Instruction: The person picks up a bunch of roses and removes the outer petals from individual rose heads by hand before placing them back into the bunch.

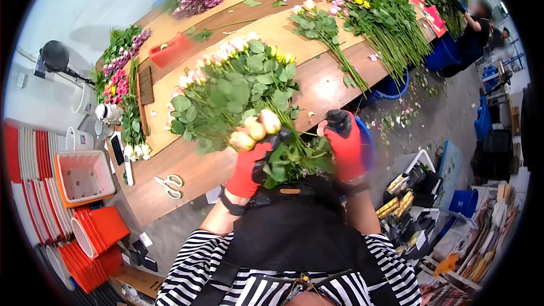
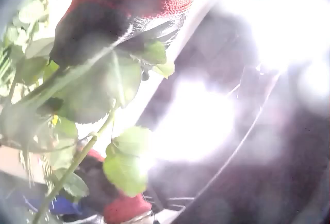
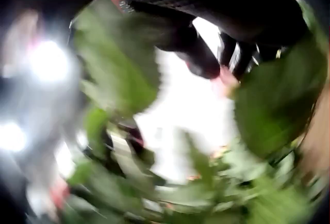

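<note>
My left hand (image 1: 248, 169), in a red and black glove, grips a few roses with peach-pink heads (image 1: 256, 130). Their leafy stems (image 1: 283, 161) run down to the right in front of the apron. To the right is my right hand (image 1: 347, 144), gloved alike, its fingers bent together. Between its dark fingertips (image 3: 206, 66) it pinches a small pink petal (image 3: 224, 82). Green leaves (image 3: 273, 105) surround this hand in the right wrist view. Just beyond the left hand, a big bunch of pink roses (image 1: 226, 88) lies on the table (image 1: 170, 167).
Green-handled scissors (image 1: 170, 186) lie near the table's front left. A red tray (image 1: 170, 51) and bunches of purple flowers (image 1: 198, 1) are farther back. Blue buckets (image 1: 394, 88) stand along the right edge. Another person (image 1: 479, 28) works at the far right.
</note>
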Demonstrator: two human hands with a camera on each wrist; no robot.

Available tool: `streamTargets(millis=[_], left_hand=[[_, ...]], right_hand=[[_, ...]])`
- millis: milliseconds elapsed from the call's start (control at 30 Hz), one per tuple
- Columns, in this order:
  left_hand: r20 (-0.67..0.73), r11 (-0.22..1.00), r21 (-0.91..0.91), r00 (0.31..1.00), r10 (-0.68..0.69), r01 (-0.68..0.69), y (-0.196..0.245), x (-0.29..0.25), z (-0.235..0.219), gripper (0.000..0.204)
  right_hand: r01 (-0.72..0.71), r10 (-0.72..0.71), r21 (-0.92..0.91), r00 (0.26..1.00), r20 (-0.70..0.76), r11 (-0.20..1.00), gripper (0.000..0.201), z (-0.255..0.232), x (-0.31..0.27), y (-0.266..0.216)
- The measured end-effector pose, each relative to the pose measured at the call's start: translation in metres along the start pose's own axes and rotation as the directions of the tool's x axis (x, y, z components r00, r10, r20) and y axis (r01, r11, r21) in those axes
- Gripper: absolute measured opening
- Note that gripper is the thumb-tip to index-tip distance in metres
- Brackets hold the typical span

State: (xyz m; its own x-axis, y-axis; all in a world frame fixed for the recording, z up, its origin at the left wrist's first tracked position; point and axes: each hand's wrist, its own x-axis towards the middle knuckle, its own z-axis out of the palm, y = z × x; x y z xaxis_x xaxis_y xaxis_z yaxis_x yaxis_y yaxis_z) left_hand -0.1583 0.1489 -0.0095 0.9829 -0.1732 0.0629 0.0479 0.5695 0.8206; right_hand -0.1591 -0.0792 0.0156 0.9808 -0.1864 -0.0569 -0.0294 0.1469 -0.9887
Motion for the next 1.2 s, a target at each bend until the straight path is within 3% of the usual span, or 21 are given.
streamTargets(millis=[33, 67, 100, 133, 167, 233, 367, 467, 500, 533, 567, 600, 667, 733, 800, 833, 933, 967, 1033, 1100, 1200], left_hand=[[-0.014, 1.000, -0.001, 1.000, -0.008, 0.008, 0.008, -0.004, -0.007, 0.026], [-0.034, 0.999, -0.026, 0.999, -0.030, 0.030, 0.017, -0.006, -0.013, 0.027], [-0.077, 0.994, -0.067, 0.993, -0.086, 0.081, 0.027, -0.010, -0.017, 0.030], [-0.104, 0.990, -0.092, 0.988, -0.117, 0.108, 0.033, -0.014, -0.021, 0.033], [-0.144, 0.982, -0.134, 0.978, -0.151, 0.132, 0.039, -0.017, -0.023, 0.035], [-0.184, 0.968, -0.210, 0.967, -0.177, 0.138, 0.049, -0.019, -0.026, 0.040], [-0.147, 0.901, -0.427, 0.977, -0.153, 0.076, 0.043, -0.025, -0.051, 0.027], [-0.418, 0.977, -0.140, 0.885, -0.204, 0.159, 0.040, -0.036, -0.051, 0.032], [-0.399, 0.974, -0.108, 0.889, -0.225, 0.198, 0.037, -0.035, -0.054, 0.033], [-0.276, 0.931, 0.363, 0.959, 0.066, 0.041, 0.034, -0.034, -0.056, 0.031], [-0.033, 0.662, 0.731, 0.961, 0.275, -0.165, 0.030, -0.034, -0.053, 0.028], [-0.109, 0.748, 0.658, 0.974, 0.200, -0.080, 0.039, -0.024, -0.040, 0.027], [-0.223, 0.852, 0.515, 0.974, 0.032, 0.090, 0.049, -0.010, -0.029, 0.026], [-0.232, 0.875, 0.461, 0.972, -0.039, 0.145, 0.052, 0.001, -0.029, 0.029], [-0.231, 0.966, 0.233, 0.971, -0.058, 0.113, 0.054, 0.015, -0.026, 0.036], [-0.240, 0.995, -0.016, 0.965, -0.102, 0.101, 0.056, 0.021, -0.025, 0.037], [-0.315, 0.974, 0.227, 0.947, 0.067, 0.006, 0.058, 0.036, -0.018, 0.040], [-0.215, 0.892, 0.445, 0.957, 0.194, -0.080, 0.053, 0.035, -0.021, 0.039], [0.000, 0.561, 0.783, 0.902, 0.431, -0.268, 0.042, 0.034, -0.029, 0.046], [-0.034, 0.740, 0.602, 0.916, 0.399, -0.300, 0.026, 0.035, -0.043, 0.052], [-0.082, 0.848, 0.478, 0.949, 0.305, -0.231, 0.031, 0.025, -0.032, 0.044]], right_hand=[[0.160, -0.178, -0.401, 0.984, -0.007, 0.902, 0.031, 0.001, 0.002, 0.007], [0.277, -0.341, -0.729, 0.938, 0.063, 0.626, 0.035, 0.002, 0.005, 0.012], [0.322, -0.453, -0.919, 0.870, 0.193, 0.227, 0.039, 0.003, 0.007, 0.017], [0.253, -0.243, -0.776, 0.961, 0.132, 0.578, 0.046, 0.012, 0.010, 0.024], [0.216, -0.171, -0.715, 0.976, 0.137, 0.665, 0.045, 0.020, 0.016, 0.047], [0.423, -0.354, -0.786, 0.893, 0.277, 0.451, 0.042, 0.045, 0.027, 0.064], [0.199, -0.275, -0.896, 0.957, 0.091, 0.396, 0.042, 0.065, 0.068, 0.136], [0.096, -0.036, -0.885, 0.995, 0.089, 0.456, 0.037, 0.063, 0.095, 0.162], [0.137, -0.108, -0.880, 0.989, 0.099, 0.455, 0.036, 0.065, 0.096, 0.159], [0.181, -0.180, -0.874, 0.978, 0.109, 0.451, 0.035, 0.066, 0.097, 0.157], [0.223, -0.250, -0.868, 0.961, 0.119, 0.444, 0.034, 0.066, 0.096, 0.154], [0.304, -0.388, -0.834, 0.914, 0.119, 0.461, 0.033, 0.066, 0.093, 0.147], [0.288, -0.414, -0.804, 0.908, 0.057, 0.520, 0.031, 0.069, 0.082, 0.127], [0.288, -0.414, -0.734, 0.910, 0.009, 0.615, 0.030, 0.068, 0.070, 0.113], [0.312, -0.378, -0.675, 0.924, 0.054, 0.669, 0.030, 0.060, 0.054, 0.087], [0.325, -0.358, -0.641, 0.930, 0.083, 0.696, 0.030, 0.057, 0.046, 0.073], [0.503, -0.531, -0.676, 0.826, 0.190, 0.539, 0.030, 0.038, 0.022, 0.063], [0.509, -0.529, -0.665, 0.826, 0.197, 0.547, 0.030, 0.029, 0.012, 0.066], [0.528, -0.507, -0.674, 0.823, 0.256, 0.517, 0.033, 0.017, -0.007, 0.068], [0.548, -0.497, -0.663, 0.817, 0.293, 0.510, 0.036, 0.008, -0.021, 0.076], [0.576, -0.450, -0.670, 0.808, 0.380, 0.468, 0.040, 0.005, -0.027, 0.076]])
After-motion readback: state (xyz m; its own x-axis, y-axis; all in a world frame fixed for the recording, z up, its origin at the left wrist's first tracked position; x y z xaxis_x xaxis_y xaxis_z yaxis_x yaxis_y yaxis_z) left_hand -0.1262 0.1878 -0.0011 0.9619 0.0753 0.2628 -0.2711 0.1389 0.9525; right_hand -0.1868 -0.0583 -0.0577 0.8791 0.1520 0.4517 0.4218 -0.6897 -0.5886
